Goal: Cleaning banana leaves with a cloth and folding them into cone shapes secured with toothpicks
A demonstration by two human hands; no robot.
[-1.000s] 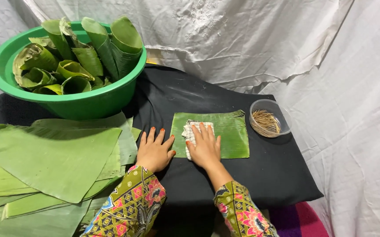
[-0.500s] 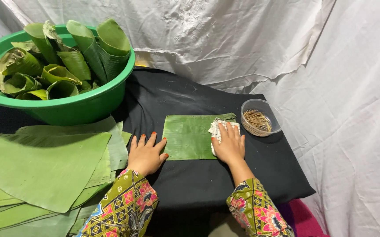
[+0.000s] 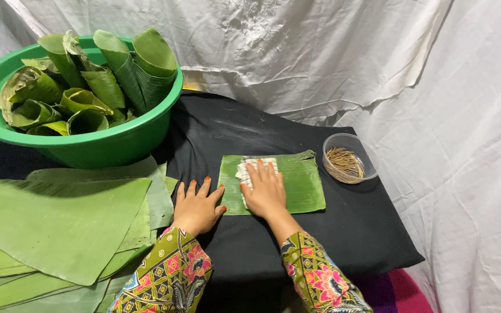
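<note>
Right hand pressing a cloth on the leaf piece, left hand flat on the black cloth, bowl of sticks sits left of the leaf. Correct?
Not quite. The head view shows the small clear bowl of sticks to the right of the leaf piece, not left. The rest holds: the right hand presses a white cloth on the leaf, and the left hand lies flat on the black cloth.

White cloth [image 3: 249, 170] lies on flat green leaf [image 3: 300, 185].

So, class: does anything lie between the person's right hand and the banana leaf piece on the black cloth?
Yes. A small white cloth lies under the right hand, between its palm and the banana leaf piece. The left hand rests flat on the black cloth beside the leaf's left edge, with nothing under it.
</note>
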